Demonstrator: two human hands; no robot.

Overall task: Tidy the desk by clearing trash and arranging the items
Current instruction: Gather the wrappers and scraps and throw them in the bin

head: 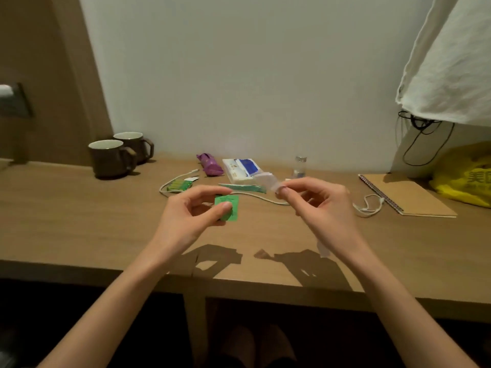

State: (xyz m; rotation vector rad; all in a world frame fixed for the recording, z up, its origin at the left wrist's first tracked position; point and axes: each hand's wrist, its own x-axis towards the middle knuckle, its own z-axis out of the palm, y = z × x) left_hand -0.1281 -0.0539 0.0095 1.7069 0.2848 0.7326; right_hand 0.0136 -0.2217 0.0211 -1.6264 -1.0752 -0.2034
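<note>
Left hand pinching square green packet, right hand gripping crinkly clear wrapper

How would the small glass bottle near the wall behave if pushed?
The small glass bottle stands upright, tall and narrow, so a push near its metal cap would probably tip it. Once down, its round body would likely roll. It looks like clear glass, so possibly fragile.

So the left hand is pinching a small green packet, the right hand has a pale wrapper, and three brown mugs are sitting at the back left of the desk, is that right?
Not quite: the head view shows two brown mugs, not three, at the back left of the desk. The rest holds: the left hand pinches the small green packet and the right hand holds the pale wrapper.
</note>
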